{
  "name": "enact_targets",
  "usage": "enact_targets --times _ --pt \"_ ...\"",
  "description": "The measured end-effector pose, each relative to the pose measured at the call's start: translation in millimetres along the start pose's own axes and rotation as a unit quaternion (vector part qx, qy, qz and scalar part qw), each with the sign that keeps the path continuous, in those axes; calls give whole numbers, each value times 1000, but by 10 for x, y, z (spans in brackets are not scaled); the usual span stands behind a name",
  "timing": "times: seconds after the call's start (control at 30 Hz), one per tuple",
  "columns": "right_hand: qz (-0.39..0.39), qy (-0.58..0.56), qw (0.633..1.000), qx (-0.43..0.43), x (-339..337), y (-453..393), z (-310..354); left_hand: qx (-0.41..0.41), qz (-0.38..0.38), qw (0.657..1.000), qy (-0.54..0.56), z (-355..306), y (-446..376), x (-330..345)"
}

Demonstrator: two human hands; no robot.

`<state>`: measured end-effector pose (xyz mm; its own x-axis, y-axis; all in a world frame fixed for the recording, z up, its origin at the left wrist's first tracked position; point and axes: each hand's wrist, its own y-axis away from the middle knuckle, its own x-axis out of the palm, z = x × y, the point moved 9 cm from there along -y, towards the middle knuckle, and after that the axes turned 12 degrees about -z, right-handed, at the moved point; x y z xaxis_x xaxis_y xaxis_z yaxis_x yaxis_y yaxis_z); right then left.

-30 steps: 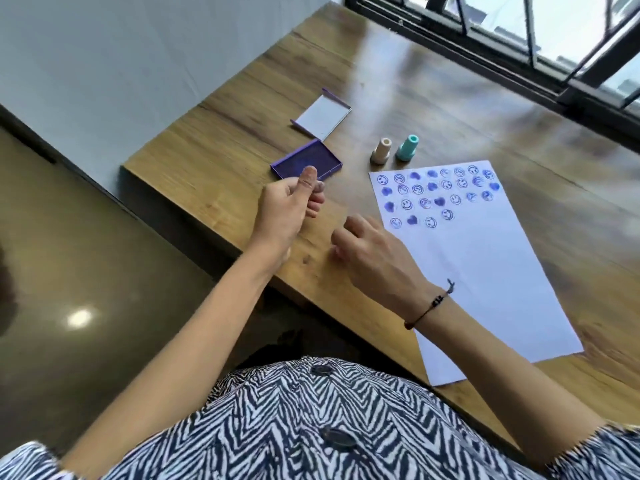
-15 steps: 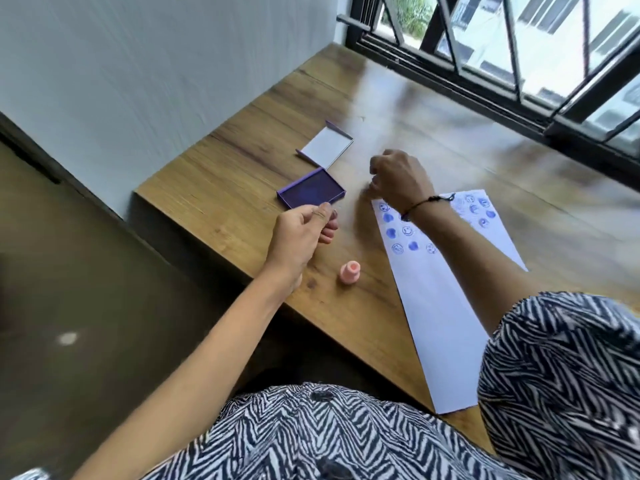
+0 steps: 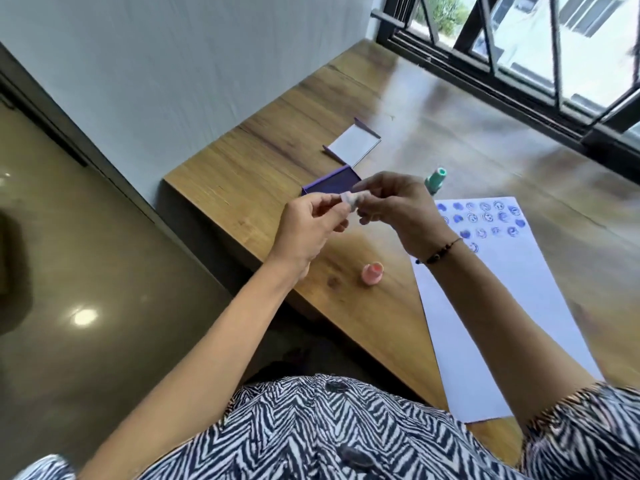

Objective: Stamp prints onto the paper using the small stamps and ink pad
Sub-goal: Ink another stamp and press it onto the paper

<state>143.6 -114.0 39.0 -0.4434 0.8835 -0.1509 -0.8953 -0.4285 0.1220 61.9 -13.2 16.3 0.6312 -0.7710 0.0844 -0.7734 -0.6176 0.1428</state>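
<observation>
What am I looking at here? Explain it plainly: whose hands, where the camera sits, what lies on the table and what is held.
No machine here: a person wears a wide-angle camera on the head, looking down at their own bare hands over a brown wooden table. The left hand and the right hand together pinch a small whitish stamp above the table. On the wood lie a white sheet of paper with blue prints near its far end, an open purple ink pad, its white-lined lid, a teal stamp and a pink stamp.
</observation>
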Motion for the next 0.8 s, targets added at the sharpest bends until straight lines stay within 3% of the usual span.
enact_targets --times 0.17,0.4,0.5,0.57,0.67,0.8 --pt "-11 -7 1000 29 125 29 -71 -43 -32 998 26 92 -15 -133" --pt "2 47 998 -50 261 -17 95 -126 -45 986 103 206 -47 -194" --pt "-41 87 991 -90 65 -135 207 -175 -77 968 165 306 -59 -298" --pt "-53 193 968 -151 -2 -230 330 -165 -81 970 162 331 -82 -374" --pt "-43 353 902 -246 161 -300 450 -111 -71 986 99 283 -108 -335" --pt "-58 381 859 -338 384 -323 588 -80 -94 990 65 294 -128 -335"
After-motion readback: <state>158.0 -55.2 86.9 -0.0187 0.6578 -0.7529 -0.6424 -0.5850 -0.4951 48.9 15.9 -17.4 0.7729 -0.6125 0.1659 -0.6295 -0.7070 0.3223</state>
